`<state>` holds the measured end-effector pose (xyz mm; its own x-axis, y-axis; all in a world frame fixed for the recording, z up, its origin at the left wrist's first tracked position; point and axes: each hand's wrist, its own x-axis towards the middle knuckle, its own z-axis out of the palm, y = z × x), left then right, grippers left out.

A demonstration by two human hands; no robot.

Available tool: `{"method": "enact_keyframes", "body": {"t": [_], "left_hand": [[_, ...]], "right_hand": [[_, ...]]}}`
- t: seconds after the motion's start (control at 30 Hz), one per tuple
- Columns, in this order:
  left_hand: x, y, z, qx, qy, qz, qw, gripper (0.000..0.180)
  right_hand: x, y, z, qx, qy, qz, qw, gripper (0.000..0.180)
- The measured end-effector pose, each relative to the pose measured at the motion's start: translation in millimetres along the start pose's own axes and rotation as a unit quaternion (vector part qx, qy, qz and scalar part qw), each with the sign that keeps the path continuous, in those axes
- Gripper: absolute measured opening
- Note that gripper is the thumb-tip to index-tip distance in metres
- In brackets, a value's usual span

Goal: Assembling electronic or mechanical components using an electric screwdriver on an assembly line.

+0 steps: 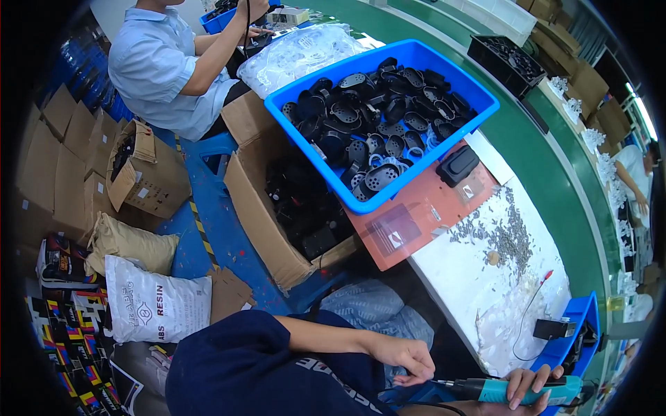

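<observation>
My right hand (525, 390) is wrapped round a teal and black electric screwdriver (494, 390) at the lower right. The tool lies nearly level, its thin metal bit pointing left toward my other hand. Just beyond the bit's tip, my left hand (406, 359) is closed, thumb and fingers pinched together. What they pinch, if anything, is too small or hidden. On the white bench top (461, 295) in front, many small metal screws (510, 232) lie scattered. An orange-red mat (388, 239) bears a black oval case (458, 166).
A blue bin (383, 201) full of black perforated parts sits across the bench's far end. Left of it, an open carton (253, 215) holds dark parts. A smaller blue bin (591, 312) stands at right. A co-worker (156, 73) sits far left, near sacks and boxes.
</observation>
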<state>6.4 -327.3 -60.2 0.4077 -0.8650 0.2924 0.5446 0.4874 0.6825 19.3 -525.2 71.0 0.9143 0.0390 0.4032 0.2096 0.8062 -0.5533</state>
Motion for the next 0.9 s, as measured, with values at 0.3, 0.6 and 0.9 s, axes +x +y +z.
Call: {"method": "enact_keyframes", "body": {"t": [0.3, 0.6, 0.9], "left_hand": [[-4.3, 22.5, -6.5, 0.316, 0.198, 0.056, 0.926, 0.024], [-0.7, 24.5, 5.0, 0.394, 0.201, 0.113, 0.89, 0.019], [0.8, 29.9, 10.2, 0.333, 0.118, 0.024, 0.935, 0.02]], "right_hand": [[1.5, 4.6, -5.9, -0.078, 0.05, -0.033, 0.995, 0.038], [1.2, 15.4, 2.2, -0.164, 0.069, -0.036, 0.983, 0.033], [-1.2, 9.5, 2.5, -0.1, 0.061, -0.012, 0.993, 0.033]]}}
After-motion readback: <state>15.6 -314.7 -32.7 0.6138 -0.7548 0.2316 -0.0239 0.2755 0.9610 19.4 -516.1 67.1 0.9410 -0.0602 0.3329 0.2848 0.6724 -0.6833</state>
